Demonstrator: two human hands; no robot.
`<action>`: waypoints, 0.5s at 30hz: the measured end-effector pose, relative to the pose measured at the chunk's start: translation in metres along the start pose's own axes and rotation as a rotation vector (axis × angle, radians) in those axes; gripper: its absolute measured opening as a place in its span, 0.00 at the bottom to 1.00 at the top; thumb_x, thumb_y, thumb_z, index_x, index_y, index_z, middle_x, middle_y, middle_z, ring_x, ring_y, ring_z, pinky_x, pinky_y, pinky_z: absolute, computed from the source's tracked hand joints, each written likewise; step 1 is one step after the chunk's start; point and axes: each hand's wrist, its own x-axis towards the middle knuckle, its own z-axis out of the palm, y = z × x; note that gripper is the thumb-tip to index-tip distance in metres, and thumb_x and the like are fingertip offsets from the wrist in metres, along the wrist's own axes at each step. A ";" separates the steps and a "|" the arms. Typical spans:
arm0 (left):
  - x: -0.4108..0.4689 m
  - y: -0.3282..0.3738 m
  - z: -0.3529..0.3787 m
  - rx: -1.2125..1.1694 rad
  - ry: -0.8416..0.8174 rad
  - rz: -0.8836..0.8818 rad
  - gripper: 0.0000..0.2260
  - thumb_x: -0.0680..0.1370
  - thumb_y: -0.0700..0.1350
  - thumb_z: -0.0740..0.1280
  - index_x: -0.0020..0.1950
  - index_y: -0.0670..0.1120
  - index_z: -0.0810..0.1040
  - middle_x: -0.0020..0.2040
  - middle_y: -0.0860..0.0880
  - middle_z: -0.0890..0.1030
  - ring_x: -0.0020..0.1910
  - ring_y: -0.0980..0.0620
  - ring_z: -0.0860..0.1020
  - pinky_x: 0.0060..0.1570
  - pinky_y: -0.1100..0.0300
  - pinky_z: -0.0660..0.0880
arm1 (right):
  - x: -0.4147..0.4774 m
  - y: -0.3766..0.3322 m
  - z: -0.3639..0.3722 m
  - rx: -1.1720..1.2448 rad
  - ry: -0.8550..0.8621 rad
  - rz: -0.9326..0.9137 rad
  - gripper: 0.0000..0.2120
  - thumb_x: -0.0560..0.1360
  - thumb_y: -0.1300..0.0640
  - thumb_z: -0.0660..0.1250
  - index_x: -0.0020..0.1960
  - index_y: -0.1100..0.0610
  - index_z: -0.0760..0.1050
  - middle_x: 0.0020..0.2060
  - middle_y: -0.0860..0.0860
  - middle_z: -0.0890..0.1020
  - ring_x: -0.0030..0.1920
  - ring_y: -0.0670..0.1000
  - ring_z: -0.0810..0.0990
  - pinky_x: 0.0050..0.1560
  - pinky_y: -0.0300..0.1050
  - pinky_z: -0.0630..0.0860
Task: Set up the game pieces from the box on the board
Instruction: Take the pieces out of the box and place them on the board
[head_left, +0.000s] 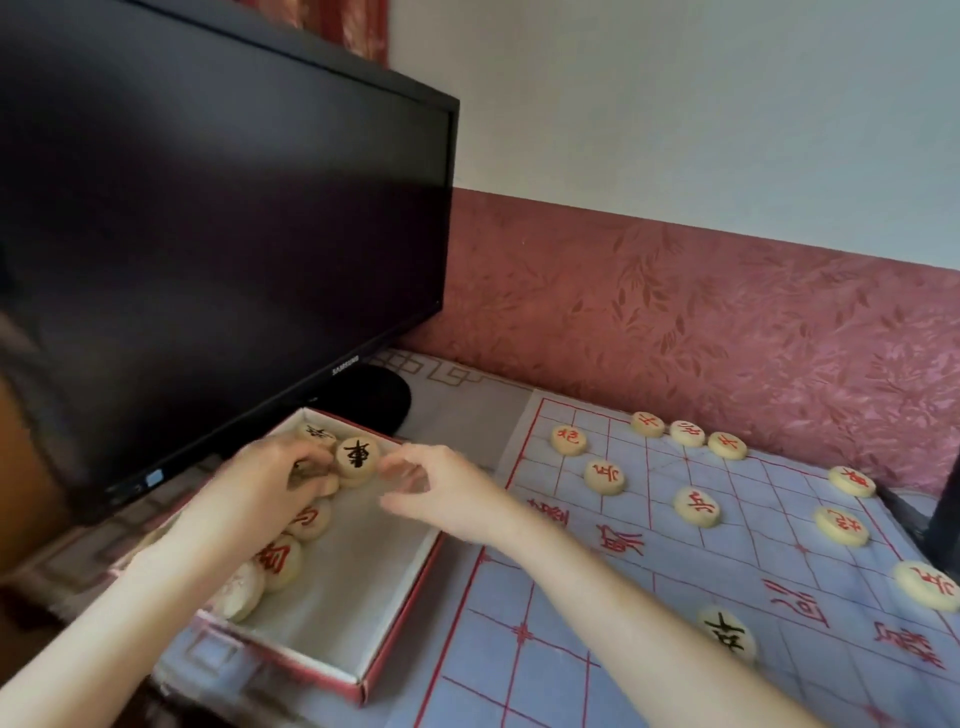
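Over the open box, both hands worked among the game pieces beside the board.

Inside the red-edged box (400, 644), the left hand (270, 483) lay curled over the pieces along the left wall, its fingers bent down onto them; whether they gripped one could not be told. The right hand (436, 493) hovered just beside a black-marked piece (357, 458) at the box's far end, thumb and fingers spread apart and holding nothing. More pieces showed under and below the left hand, among them a red-marked piece (279, 560) and a blank-faced piece (240, 592). To the right lay the pale blue board (571, 649) with red lines, carrying red-marked pieces along its far side and one black-marked disc (728, 634) nearer. A dark monitor (208, 234) stood behind the box.
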 end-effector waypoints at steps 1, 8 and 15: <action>-0.001 -0.005 -0.004 0.022 -0.005 -0.011 0.11 0.71 0.48 0.71 0.53 0.53 0.80 0.54 0.52 0.78 0.53 0.52 0.77 0.51 0.60 0.70 | 0.002 -0.006 0.010 -0.010 -0.025 -0.013 0.16 0.73 0.55 0.69 0.60 0.55 0.75 0.54 0.48 0.79 0.52 0.45 0.75 0.54 0.40 0.71; 0.005 -0.023 -0.002 0.083 -0.071 -0.034 0.12 0.76 0.50 0.64 0.59 0.53 0.77 0.60 0.49 0.76 0.57 0.50 0.74 0.56 0.55 0.72 | 0.016 -0.015 0.068 -0.035 0.045 0.053 0.20 0.69 0.54 0.70 0.59 0.56 0.75 0.55 0.55 0.80 0.56 0.56 0.77 0.56 0.52 0.76; 0.009 -0.024 0.002 0.064 -0.054 -0.022 0.11 0.76 0.53 0.64 0.55 0.51 0.79 0.58 0.49 0.77 0.57 0.49 0.72 0.57 0.55 0.70 | 0.033 -0.016 0.091 -0.146 0.209 0.106 0.20 0.69 0.44 0.69 0.57 0.52 0.77 0.58 0.56 0.76 0.59 0.57 0.72 0.58 0.52 0.74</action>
